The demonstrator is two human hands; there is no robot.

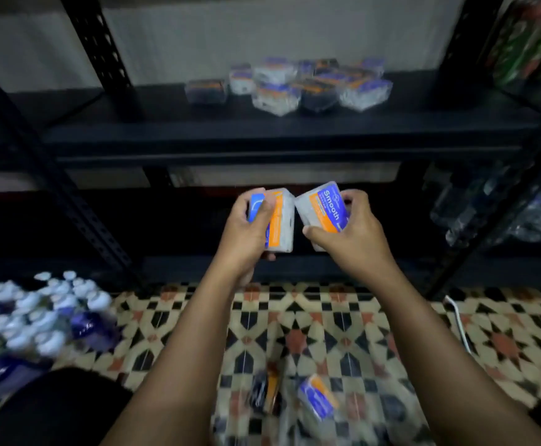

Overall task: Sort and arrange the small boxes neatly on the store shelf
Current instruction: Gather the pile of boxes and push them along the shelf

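My left hand [250,227] grips a small clear box with a blue and orange label [281,220]. My right hand [353,229] grips a second such box [322,210], its label reading "Smooth". The two boxes nearly touch at their upper corners, held in front of the lower shelf opening. Several more of these boxes [291,85] lie in a loose heap on the black shelf board [172,123] above. Two more boxes [317,397] lie blurred on the tiled floor between my forearms.
Black perforated shelf posts [79,201] stand at left and right. Packs of white-capped bottles [31,317] sit on the floor at left. Clear bottles [494,204] fill the rack at right. A white cable [459,320] lies on the patterned tiles.
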